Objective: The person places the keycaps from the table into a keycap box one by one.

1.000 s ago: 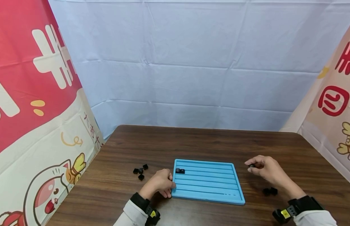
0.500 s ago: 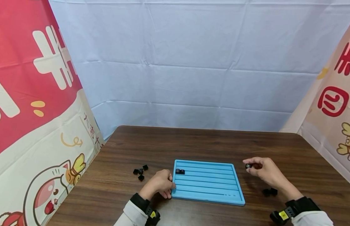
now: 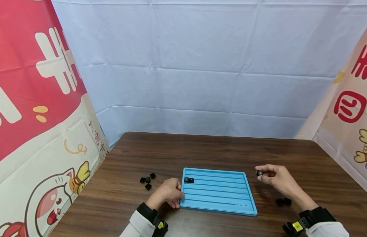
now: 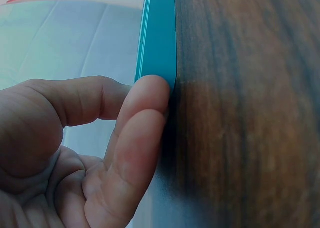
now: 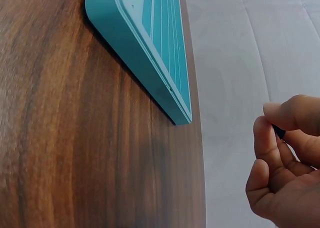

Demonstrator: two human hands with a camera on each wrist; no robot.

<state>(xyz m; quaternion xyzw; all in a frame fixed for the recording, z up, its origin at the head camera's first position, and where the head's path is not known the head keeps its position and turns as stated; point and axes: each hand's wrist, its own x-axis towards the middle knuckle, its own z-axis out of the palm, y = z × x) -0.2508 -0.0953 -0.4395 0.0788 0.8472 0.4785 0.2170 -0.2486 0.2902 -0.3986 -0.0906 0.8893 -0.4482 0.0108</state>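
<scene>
A blue ridged tray (image 3: 217,192) lies on the table, with two black keycaps (image 3: 189,180) side by side at the left of one of its upper rows. My left hand (image 3: 167,192) holds the tray's left edge near the front corner; in the left wrist view its fingertips (image 4: 150,95) press against the side wall. To the right of the tray and apart from it, my right hand (image 3: 276,177) pinches a small black keycap (image 3: 259,173) between thumb and fingers, a pale mark showing on it. The right wrist view shows only a dark sliver of this keycap (image 5: 279,132).
Several loose black keycaps (image 3: 147,180) lie on the brown wooden table (image 3: 219,149) left of the tray. More dark keycaps (image 3: 283,201) sit under the right forearm. A pale blue cloth (image 3: 198,82) hangs behind the table, and printed banners flank it.
My right hand has shifted slightly left and turned the keycap, so its pale-marked face now shows. The left hand and the tray stay in place.
</scene>
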